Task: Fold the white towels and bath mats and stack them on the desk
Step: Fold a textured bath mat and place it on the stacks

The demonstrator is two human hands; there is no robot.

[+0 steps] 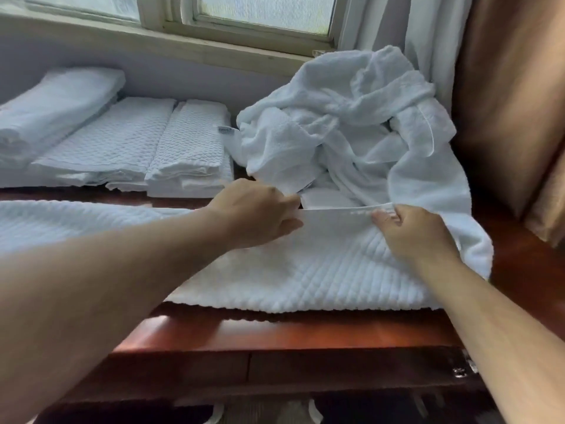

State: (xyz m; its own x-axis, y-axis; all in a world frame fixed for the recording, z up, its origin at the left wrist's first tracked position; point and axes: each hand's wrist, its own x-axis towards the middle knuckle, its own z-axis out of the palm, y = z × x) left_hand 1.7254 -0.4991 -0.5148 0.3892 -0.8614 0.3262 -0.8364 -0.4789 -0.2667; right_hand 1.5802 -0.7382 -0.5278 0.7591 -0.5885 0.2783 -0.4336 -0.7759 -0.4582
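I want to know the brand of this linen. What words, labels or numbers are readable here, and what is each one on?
The tag on the right-hand folded bath mat: dark print, too blurred to read.
The spread bath mat, towel pile and desk: no text visible.

A: We're in a guest room or bedroom by the look of it: a painted wooden window [260, 13], a brown curtain [504, 87] hanging at the right.

B: And identical folded white towels [122, 142] are lined along a dark wooden counter [275, 335], with a rumpled heap of white linen [351, 123] beside them. It's housekeeping territory.
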